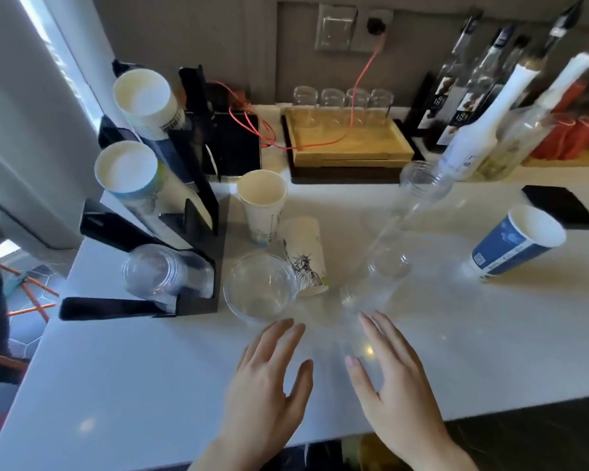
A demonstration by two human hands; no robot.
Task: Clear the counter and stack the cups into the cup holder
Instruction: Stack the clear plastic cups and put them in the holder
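Observation:
A black cup holder (198, 185) stands at the counter's left with two stacks of paper cups and a stack of clear cups (153, 275) lying in its slots. Loose on the white counter are an upright paper cup (264, 205), an upside-down paper cup with a statue drawing (305, 256), a clear plastic cup (259, 288), a tall leaning stack of clear cups (405, 229) and a blue paper cup (514, 244) on its side. My left hand (269, 372) and my right hand (391, 372) hover open near the front edge, holding nothing.
At the back stand a wooden tray (351, 144) with several glasses, a black device with a red cable (235, 144), and bottles (483, 130) at the right. Black coasters (558, 205) lie at the far right. The counter edge (490, 406) runs close to my hands.

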